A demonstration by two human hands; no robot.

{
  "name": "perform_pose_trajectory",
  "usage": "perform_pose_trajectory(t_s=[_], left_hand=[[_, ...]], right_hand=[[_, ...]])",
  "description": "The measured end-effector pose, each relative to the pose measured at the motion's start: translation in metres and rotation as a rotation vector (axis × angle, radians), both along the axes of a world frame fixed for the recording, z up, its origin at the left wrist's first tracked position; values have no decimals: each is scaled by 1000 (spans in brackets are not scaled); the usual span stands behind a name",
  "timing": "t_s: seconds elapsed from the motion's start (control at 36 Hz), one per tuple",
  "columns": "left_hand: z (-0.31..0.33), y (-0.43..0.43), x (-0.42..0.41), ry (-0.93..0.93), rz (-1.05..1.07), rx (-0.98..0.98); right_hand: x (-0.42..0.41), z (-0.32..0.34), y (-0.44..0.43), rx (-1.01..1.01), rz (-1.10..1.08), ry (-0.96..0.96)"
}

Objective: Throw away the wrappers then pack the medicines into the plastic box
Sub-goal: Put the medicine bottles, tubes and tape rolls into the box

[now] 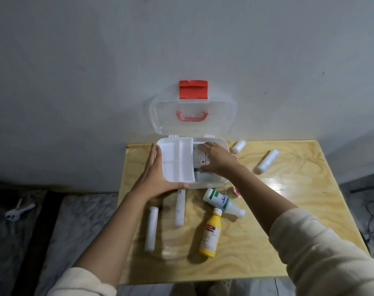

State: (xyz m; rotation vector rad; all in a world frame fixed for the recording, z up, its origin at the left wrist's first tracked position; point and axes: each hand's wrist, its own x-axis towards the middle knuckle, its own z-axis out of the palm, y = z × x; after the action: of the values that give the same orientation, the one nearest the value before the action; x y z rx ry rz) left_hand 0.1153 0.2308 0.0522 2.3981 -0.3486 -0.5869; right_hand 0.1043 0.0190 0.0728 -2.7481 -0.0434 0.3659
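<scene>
Pressed flat, her right hand [216, 161] pushed a packet [203, 162] into the plastic box [222, 144]; left hand [158, 169], spread, steadied its tray [177, 159], which might tip.

Dim, soft light; glare shines on the worktop [273, 186] at three o'clock, edges bow, forearms blur slightly.

The clear plastic box [216, 178] stands open, lid leaning on the wall, white tray [177, 161] inside. A yellow bottle [209, 233], white bottle [222, 202] and white rolls [151, 229] lie nearby.
</scene>
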Motion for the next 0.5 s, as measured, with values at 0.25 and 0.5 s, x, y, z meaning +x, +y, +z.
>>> perform_pose_trajectory(t_s=[0.25, 0.5], left_hand=[[2, -2, 1, 24, 4, -7], [1, -4, 0, 1, 43, -39]], right_hand=[[-13, -4, -8, -151, -78, -93], [-12, -6, -1, -114, -84, -125]])
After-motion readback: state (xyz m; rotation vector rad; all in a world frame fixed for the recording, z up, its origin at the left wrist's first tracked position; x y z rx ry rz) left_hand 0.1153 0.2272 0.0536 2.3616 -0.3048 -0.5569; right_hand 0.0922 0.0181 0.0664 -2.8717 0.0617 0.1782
